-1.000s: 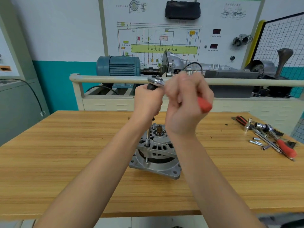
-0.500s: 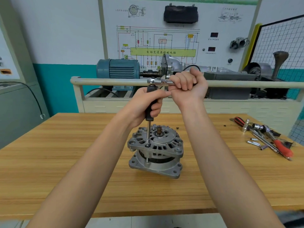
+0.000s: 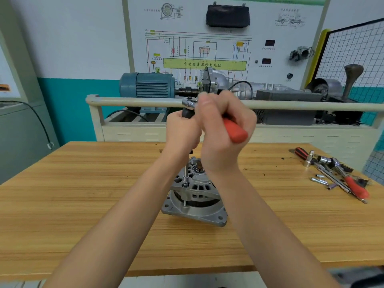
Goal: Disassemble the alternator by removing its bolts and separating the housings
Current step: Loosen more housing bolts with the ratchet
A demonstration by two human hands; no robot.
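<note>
The job looks to be in its early or middle part: the alternator [image 3: 194, 196] stands whole on the near middle of the wooden workbench [image 3: 83, 204], its two housings not yet parted, and a through-bolt [image 3: 185, 202] shows bare in the gap between them under the tool. How many bolts are already out I cannot tell. The left hand [image 3: 182, 133] curls its fingers round the black grip of the upright extension bar [image 3: 185, 173], whose socket sits on a bolt head on the upper housing's left ear. The right hand [image 3: 223, 129] clamps the red handle of the ratchet [image 3: 234, 133] on top. The alternator is cast grey aluminium, slotted on top, with the shaft end bare and a wide flanged lower housing. Spare sockets and drivers [image 3: 336, 173] lie at far right.
</note>
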